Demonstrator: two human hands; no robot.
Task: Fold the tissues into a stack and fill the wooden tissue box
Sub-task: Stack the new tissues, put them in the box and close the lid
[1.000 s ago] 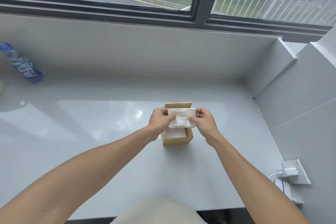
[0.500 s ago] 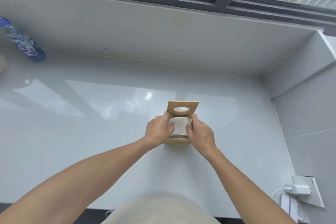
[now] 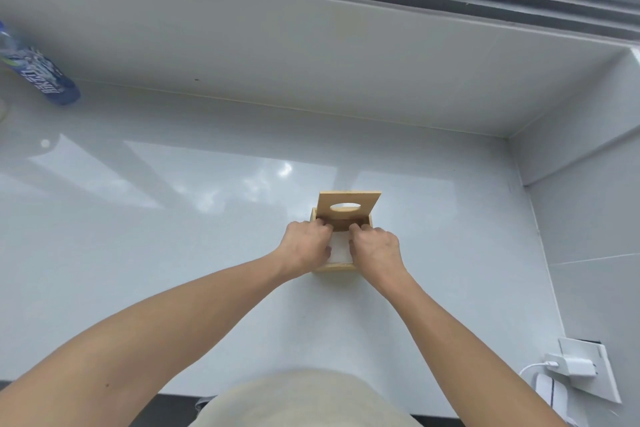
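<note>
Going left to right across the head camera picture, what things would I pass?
Blue-labelled bottle → left hand → white tissues in the wooden tissue box → right hand → white charger plugged into the wall socket.

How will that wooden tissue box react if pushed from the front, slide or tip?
Likely slides: the wooden tissue box sits flat on a glossy countertop. The lid stands open at the back, so it may swing or pull the weight rearward. It looks thin-walled and light, and the tissues add little.

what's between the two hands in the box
In the head view, a strip of white tissue stack shows between the left hand and right hand, inside the wooden tissue box.
</note>
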